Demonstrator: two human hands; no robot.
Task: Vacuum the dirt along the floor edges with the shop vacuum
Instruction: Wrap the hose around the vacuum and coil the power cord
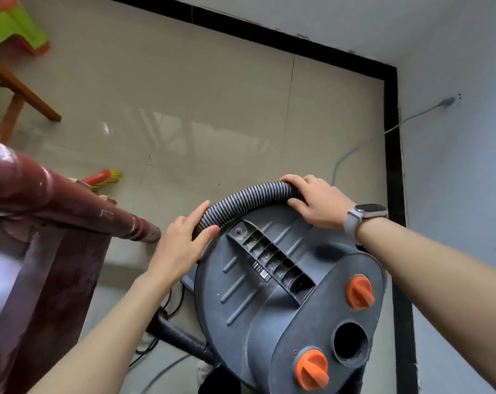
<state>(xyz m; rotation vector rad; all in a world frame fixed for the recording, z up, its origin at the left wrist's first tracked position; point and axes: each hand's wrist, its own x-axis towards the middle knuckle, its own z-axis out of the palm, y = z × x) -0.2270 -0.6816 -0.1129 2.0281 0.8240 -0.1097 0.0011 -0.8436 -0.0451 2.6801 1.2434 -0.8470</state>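
Grey ribbed plastic hose [249, 199] arches across the far side of the dusty dark grey shop vacuum lid [269, 282], its long axis running left to right between the two hands. The right hand [316, 203] curls over the hose's right end, grasping it where it drops behind the lid. The left hand [183, 243] lies against the hose's left end with fingers straight, the thumb beneath it, touching rather than clenched. Both hands are equally near; the hose lies just beyond the lid's far rim.

Two orange plastic knobs [360, 291] and a round open port [350, 341] sit on the lid's near side. The vacuum stands on the glossy beige tiled floor [212, 109] near its right edge, beside the black skirting strip [393, 166] along the wall, where dirt would likely collect. Vacuuming seems not yet begun; the hose probably first needs lifting off the lid.
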